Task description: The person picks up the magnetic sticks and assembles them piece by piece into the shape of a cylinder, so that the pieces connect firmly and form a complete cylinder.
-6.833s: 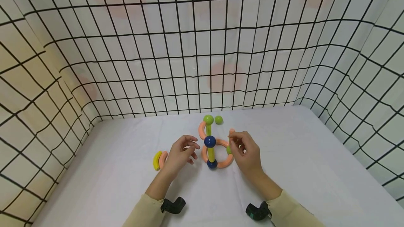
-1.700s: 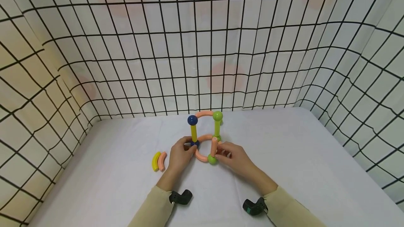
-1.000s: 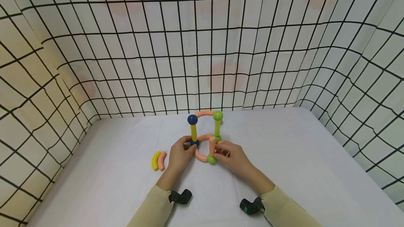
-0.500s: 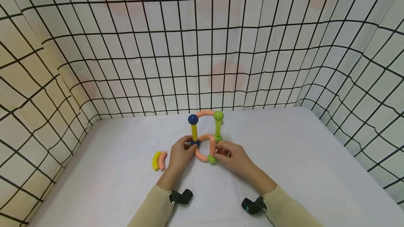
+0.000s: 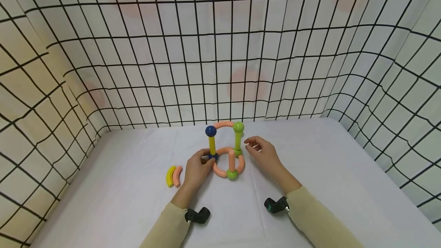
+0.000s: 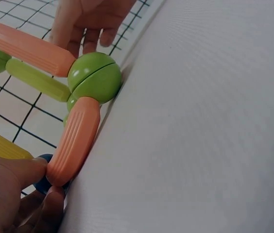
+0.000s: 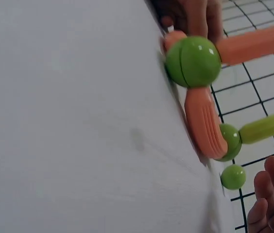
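Observation:
My left hand (image 5: 198, 168) pinches the lower dark blue ball (image 6: 42, 184) of a magnetic ball-and-stick frame between thumb and fingers. Curved peach sticks (image 6: 75, 141) and balls form a ring on the table. A yellow stick (image 5: 211, 145) rises to an upper blue ball (image 5: 211, 131). A lime stick (image 5: 238, 141) stands under a green ball (image 5: 238, 127), and a curved peach stick (image 5: 224, 124) bridges these tops. From the front green ball (image 5: 232, 174) a peach stick (image 5: 232, 160) stands with its top bare. My right hand (image 5: 264, 156), fingers loosely bent, is right of the frame, holding nothing.
A loose green ball (image 7: 233, 176) lies behind the frame, mostly hidden in the head view. A yellow curved stick (image 5: 170, 176) and a peach one (image 5: 177, 176) lie left of my left hand. Black grid netting (image 5: 220, 60) stands round the white table (image 5: 120, 202).
My right hand has let go of the front upright peach stick and moved back and to the right. The stick stays standing. My left hand keeps its grip on the blue ball.

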`<state>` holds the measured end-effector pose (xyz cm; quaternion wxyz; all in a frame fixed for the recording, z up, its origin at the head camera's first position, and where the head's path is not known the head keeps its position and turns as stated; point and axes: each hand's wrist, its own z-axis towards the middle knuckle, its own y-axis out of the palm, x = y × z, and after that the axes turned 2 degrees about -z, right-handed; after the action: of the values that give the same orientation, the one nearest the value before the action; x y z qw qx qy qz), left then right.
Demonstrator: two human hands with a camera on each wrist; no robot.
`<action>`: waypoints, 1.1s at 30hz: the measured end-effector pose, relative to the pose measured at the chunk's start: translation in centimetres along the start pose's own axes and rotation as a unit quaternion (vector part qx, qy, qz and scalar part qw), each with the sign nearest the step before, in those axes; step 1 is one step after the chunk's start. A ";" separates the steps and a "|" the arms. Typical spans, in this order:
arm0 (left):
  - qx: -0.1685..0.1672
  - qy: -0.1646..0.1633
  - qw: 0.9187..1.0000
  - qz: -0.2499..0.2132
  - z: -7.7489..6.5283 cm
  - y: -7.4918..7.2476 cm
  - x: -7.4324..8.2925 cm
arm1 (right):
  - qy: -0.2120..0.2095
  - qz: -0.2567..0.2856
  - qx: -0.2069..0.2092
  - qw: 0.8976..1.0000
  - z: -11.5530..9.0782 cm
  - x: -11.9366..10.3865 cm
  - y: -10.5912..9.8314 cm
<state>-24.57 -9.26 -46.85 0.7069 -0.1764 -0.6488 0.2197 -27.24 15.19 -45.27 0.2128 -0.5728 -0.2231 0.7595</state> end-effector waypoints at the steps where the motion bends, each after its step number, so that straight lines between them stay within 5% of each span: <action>1: 0.000 -0.001 1.000 -0.001 0.0 0.0 -0.1 | 0.007 0.002 0.004 1.000 0.5 0.1 0.0; 13: -0.004 0.007 1.000 -0.016 0.5 -0.2 -0.4 | 0.132 0.020 -0.020 0.991 5.4 0.8 1.3; 33: 0.000 0.008 1.000 -0.001 0.6 -0.1 -0.6 | 0.119 0.003 -0.098 0.988 8.0 2.4 2.2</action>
<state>-25.18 -9.63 -47.23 0.7124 -0.1777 -0.6431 0.2175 -35.67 14.08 -46.47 0.1785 -0.6779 -0.2677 0.6610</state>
